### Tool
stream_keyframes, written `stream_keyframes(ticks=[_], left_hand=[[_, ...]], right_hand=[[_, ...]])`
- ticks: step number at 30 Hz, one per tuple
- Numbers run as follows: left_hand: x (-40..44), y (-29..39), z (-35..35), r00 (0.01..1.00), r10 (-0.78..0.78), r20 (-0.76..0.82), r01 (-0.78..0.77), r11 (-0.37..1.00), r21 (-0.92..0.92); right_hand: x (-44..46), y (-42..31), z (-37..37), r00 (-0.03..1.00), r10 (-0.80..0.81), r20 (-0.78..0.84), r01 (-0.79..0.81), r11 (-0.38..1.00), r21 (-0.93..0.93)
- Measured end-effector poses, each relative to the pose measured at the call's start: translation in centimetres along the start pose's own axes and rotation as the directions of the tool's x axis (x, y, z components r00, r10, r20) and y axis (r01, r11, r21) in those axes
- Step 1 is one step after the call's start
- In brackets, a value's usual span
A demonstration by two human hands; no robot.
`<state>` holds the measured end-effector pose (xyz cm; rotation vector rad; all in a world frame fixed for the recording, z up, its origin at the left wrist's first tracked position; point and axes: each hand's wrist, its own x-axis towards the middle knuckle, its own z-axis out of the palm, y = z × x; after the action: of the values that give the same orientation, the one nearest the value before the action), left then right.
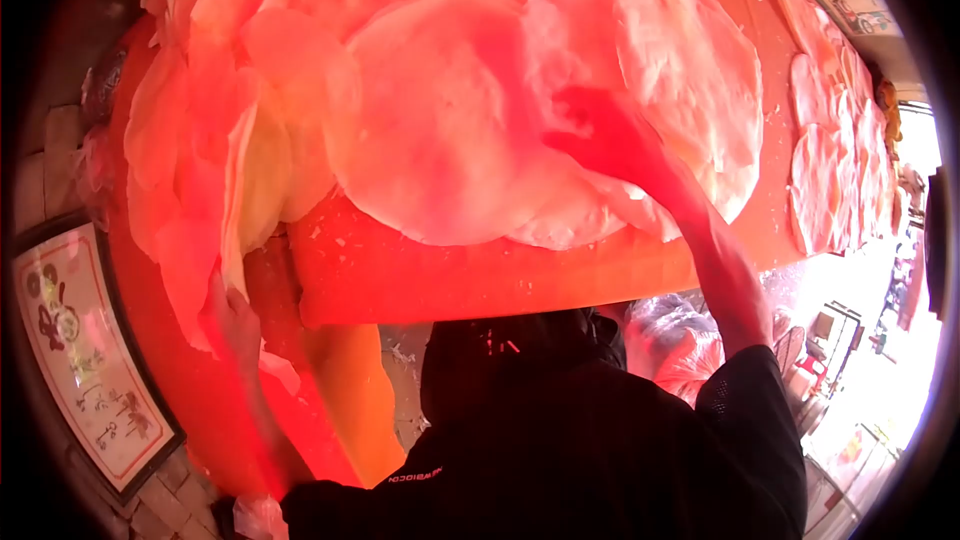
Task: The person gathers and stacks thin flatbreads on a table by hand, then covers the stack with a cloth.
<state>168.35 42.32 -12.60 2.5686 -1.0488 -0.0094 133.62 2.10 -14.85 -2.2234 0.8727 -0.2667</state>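
Observation:
Large thin round sheets [430, 120] lie overlapping across a red-orange surface [500, 280]. My left hand [237, 325] is low at the left, its fingers closed on the lower edge of a sheet [235, 200] that hangs in a fold. Above the sheets at centre right is my right hand [605, 135], thumb and fingers apart, with nothing visible between them. Whether its fingertips touch the sheet under them, I cannot tell.
More sheets [820, 160] lie in rows at the far right. A framed picture [90, 350] stands at the lower left. Clear plastic bags [685, 345] are beyond the surface's near edge, and a bright area with assorted items [840, 340] is at the lower right.

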Motion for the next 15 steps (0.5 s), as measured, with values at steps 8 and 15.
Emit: stream_keyframes(ticks=[8,15], left_hand=[[-3.2,1.5,0.7,0.978,-0.013,0.207,-0.011,0.993,0.113],[-3.5,2.1,-4.2,0.986,-0.023,0.163,0.014,0.998,0.055]], right_hand=[[20.4,5.1,5.9,0.905,-0.352,-0.239,0.197,0.844,-0.499],[20.6,-2.0,2.4,0.957,-0.283,0.065,0.281,0.846,-0.454]])
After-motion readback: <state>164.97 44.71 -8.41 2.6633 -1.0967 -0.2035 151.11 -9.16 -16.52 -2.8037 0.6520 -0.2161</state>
